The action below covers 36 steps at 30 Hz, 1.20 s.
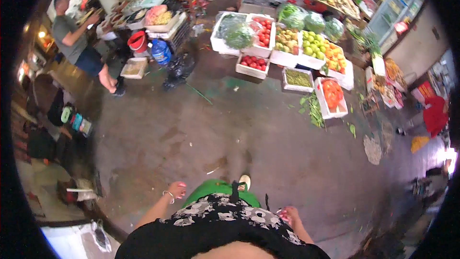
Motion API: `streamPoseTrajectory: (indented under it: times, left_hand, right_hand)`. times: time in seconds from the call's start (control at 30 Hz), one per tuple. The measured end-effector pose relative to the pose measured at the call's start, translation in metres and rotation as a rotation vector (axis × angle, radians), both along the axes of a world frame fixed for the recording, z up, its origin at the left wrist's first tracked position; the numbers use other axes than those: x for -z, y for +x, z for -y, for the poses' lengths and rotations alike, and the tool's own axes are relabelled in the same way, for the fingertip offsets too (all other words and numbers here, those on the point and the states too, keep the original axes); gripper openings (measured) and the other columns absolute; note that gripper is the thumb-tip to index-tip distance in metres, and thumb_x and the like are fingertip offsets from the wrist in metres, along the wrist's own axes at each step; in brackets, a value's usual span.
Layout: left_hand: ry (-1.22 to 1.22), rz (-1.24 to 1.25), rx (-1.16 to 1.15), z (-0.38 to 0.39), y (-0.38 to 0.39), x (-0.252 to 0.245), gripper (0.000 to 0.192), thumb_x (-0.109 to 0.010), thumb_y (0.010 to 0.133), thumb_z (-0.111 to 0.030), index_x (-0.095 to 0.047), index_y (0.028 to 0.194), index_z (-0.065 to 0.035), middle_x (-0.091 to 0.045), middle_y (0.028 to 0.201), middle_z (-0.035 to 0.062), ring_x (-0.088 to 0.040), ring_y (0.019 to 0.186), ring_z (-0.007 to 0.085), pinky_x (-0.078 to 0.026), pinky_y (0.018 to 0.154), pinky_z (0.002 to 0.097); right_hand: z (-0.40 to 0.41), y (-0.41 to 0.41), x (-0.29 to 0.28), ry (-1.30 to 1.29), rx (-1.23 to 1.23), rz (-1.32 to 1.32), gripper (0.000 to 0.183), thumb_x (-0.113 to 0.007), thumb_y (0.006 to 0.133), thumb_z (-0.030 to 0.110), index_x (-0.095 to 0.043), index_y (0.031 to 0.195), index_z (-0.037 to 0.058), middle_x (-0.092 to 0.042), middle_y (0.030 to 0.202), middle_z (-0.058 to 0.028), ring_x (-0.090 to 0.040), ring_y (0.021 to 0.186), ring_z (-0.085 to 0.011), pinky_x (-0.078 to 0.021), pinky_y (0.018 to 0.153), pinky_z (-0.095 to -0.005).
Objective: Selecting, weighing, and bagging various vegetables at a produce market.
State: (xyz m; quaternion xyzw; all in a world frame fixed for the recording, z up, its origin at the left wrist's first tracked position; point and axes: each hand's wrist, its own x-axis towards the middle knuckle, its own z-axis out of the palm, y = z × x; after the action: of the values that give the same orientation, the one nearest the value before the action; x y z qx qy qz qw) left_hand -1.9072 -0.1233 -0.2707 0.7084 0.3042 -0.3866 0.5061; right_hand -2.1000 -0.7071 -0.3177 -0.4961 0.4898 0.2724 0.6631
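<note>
My left hand (177, 191), with a bracelet at the wrist, hangs beside the green garment (212, 189) at my waist. Its fingers are loosely curled, and I see nothing held in it. My right hand (288, 215) is low on the other side, near the black-and-white floral cloth (230, 210). Something small and pale shows at its fingers, too blurred to name. One light shoe (245, 181) pokes out below the garment. Ahead on the floor are white foam boxes of produce, among them red tomatoes (264, 32), green fruit (313, 46) and a box with an orange-red plastic bag (332, 94).
A person (73, 39) stands at the left by a red bucket (137, 41), a blue water jug (160, 51) and a black plastic bag (178, 67). Loose green leaves (314, 109) lie on the floor. A glass-door fridge (391, 10) and a person in red (435, 115) are at the right.
</note>
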Motion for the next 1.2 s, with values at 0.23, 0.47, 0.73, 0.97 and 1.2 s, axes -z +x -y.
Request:
streamPoseTrajectory:
  times: [0.23,0.47,0.73,0.97,1.2]
  left_hand:
    - [0.355,0.407,0.294,0.015,0.006,0.028,0.015,-0.058,0.084,-0.018,-0.068,0.090,-0.0099,-0.062,0.072,0.0043,-0.060,0.059,0.0142,-0.047,0.048,0.0312]
    - [0.307,0.542,0.587,-0.036,0.113,0.099,0.017,-0.052,0.089,-0.023,-0.064,0.089,-0.0115,-0.060,0.071,0.0028,-0.058,0.059,0.0131,-0.046,0.047,0.0294]
    - [0.003,0.168,-0.291,-0.029,0.377,0.002,0.021,-0.057,0.084,-0.017,-0.057,0.104,-0.0104,-0.061,0.078,0.0032,-0.059,0.060,0.0126,-0.047,0.047,0.0281]
    - [0.107,0.119,-0.384,-0.028,0.500,0.019,0.029,-0.059,0.079,-0.013,-0.058,0.107,-0.0060,-0.064,0.083,0.0053,-0.062,0.062,0.0142,-0.048,0.047,0.0280]
    - [-0.007,0.082,-0.363,-0.023,0.539,0.081,0.020,-0.063,0.076,-0.014,-0.066,0.092,-0.0018,-0.066,0.072,0.0065,-0.061,0.064,0.0141,-0.050,0.058,0.0288]
  right_hand:
    - [0.075,0.280,-0.013,-0.193,-0.052,0.149,0.016,-0.048,0.089,0.010,-0.048,0.105,0.0067,-0.057,0.071,-0.0066,-0.061,0.057,-0.0197,-0.0442,0.042,-0.0282]
    - [0.009,0.449,-0.025,-0.015,-0.134,0.253,0.019,-0.052,0.091,0.015,-0.049,0.108,0.0062,-0.060,0.078,-0.0081,-0.063,0.064,-0.0217,-0.0482,0.049,-0.0299]
    - [-0.043,0.568,0.002,0.208,-0.376,0.171,0.023,-0.058,0.090,0.015,-0.054,0.108,0.0016,-0.063,0.086,-0.0116,-0.065,0.075,-0.0243,-0.0540,0.066,-0.0343]
    - [-0.029,0.704,-0.028,-0.042,-0.529,0.203,0.017,-0.057,0.088,0.021,-0.055,0.097,0.0065,-0.061,0.080,-0.0072,-0.065,0.071,-0.0210,-0.0507,0.057,-0.0298]
    - [0.001,0.915,-0.013,-0.105,-0.593,0.097,0.010,-0.050,0.090,0.013,-0.051,0.097,0.0077,-0.059,0.083,-0.0079,-0.062,0.068,-0.0207,-0.0517,0.057,-0.0322]
